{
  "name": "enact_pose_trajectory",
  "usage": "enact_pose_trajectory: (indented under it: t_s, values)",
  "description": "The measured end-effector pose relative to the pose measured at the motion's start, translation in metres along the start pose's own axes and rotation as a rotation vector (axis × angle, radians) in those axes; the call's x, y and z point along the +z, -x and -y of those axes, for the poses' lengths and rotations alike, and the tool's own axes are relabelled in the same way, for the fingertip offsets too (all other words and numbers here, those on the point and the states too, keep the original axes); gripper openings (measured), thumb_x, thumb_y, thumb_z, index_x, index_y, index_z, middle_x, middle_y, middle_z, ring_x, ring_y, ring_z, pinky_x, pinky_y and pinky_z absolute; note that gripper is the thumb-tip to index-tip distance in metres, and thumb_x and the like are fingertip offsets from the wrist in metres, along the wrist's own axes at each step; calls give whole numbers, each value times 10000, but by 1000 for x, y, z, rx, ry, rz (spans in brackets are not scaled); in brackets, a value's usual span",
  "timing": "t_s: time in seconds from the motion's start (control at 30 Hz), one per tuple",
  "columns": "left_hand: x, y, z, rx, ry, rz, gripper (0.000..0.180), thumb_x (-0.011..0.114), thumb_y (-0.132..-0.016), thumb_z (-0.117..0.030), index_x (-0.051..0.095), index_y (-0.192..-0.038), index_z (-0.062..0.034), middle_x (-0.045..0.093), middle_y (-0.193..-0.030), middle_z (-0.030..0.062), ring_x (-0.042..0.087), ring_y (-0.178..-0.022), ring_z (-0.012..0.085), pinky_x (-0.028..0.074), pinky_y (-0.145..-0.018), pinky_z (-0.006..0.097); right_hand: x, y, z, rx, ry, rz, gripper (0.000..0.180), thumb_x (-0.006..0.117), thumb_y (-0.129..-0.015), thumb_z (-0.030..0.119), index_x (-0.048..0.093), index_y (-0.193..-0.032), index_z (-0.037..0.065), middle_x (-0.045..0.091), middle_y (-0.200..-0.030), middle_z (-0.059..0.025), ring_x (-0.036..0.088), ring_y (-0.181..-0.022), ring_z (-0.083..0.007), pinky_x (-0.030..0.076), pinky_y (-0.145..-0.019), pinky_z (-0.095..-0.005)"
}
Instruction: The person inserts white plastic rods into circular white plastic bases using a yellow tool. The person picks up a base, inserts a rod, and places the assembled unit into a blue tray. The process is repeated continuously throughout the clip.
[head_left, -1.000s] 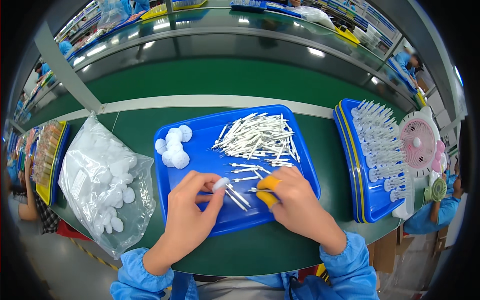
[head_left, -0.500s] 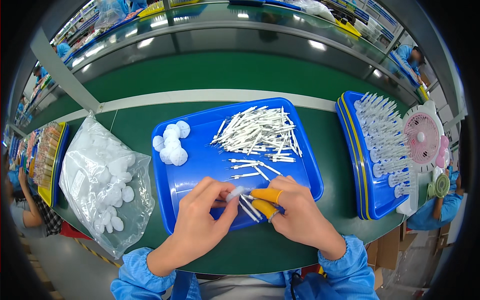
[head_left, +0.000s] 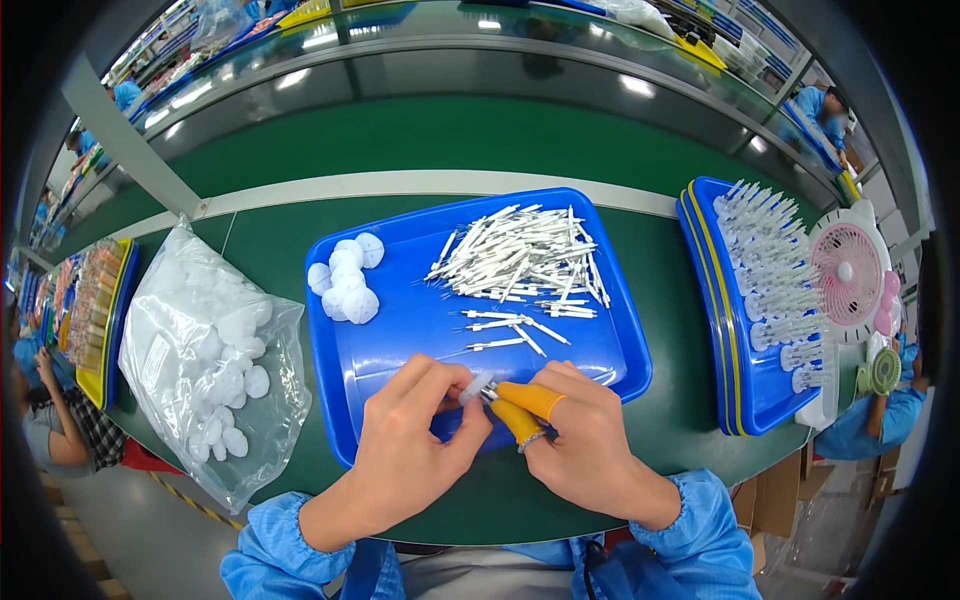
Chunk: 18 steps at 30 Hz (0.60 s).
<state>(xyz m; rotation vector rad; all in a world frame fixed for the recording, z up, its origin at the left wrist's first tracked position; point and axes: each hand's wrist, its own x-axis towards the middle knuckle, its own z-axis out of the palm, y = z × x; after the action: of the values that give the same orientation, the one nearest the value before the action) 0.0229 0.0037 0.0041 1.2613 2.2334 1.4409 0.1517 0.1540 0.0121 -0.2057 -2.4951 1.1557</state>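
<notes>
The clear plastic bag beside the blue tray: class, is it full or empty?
Partly full. The clear plastic bag lies slumped on the green table, with white round pads showing through it.

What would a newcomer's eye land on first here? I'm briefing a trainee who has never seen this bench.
First, the two bare hands, left hand and right hand, meeting over the near edge of the blue tray around a small white piece, the right fingertips in orange finger cots. Behind them a heap of white sticks fills the tray's far right, and a clear bag of white discs lies left of it.
</notes>
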Motion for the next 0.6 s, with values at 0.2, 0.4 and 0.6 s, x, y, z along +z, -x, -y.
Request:
enact_pose_trajectory:
  t_s: [0.2, 0.4, 0.6]
  values:
    - [2, 6, 3, -12, -27, 45, 193, 762, -872, 10, 686, -1049, 25, 636, -889, 150, 723, -731, 302, 583, -624, 374, 15, 1, 4, 28, -2, -101, 105, 677, -653, -98, 658, -753, -78, 584, -790, -172, 570, -743, -385, 468, -692, -478]
    - [-9, -6, 5, -83, -76, -73, 151, 719, -914, 61, 696, -1062, 41, 643, -994, 142, 732, -848, 257, 660, -737, 357, 0, -27, -5, 150, -100, 29, 223, 685, -722, -86, 745, -937, -82, 609, -863, -159, 591, -825, -372, 503, -771, -464]
    - [-19, -15, 4, -167, -23, -117, 80, 720, -944, 63, 735, -1022, 53, 650, -1062, 95, 738, -941, 183, 676, -770, 324, 4, -38, -31, -115, 358, -21, 266, 718, -719, -100, 760, -976, -46, 625, -1024, -157, 570, -998, -344, 494, -830, -444]
